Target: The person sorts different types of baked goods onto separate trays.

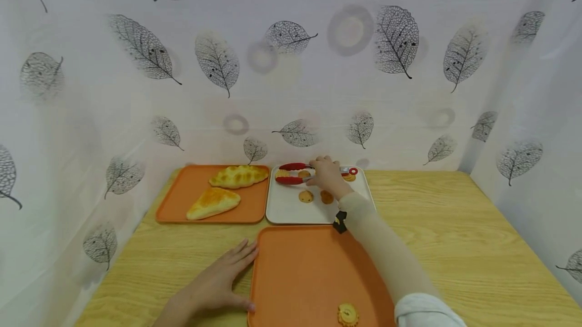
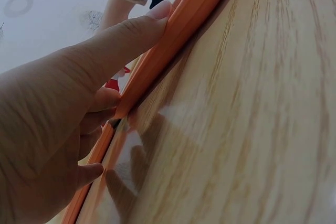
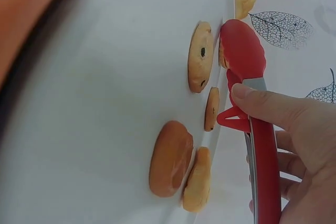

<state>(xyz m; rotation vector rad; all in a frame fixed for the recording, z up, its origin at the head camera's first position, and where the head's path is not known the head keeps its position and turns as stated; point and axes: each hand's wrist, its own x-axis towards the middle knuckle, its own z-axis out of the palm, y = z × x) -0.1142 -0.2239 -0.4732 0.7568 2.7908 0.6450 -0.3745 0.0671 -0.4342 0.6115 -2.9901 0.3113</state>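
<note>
My right hand grips a pair of red and metal tongs above the back of the white tray. The two red heads lie either side of a light-coloured cookie at the tray's back left; whether they touch it, I cannot tell. Several other cookies sit on that tray, among them a pale one with dark spots and a darker brown one. My left hand, fingers extended, touches the left rim of the front orange tray; its thumb is on the rim in the left wrist view.
One scalloped yellow cookie lies near the front of the orange tray. Another orange tray at the back left bears a long ridged bread and a triangular bread. Behind the wooden table hangs a leaf-patterned curtain.
</note>
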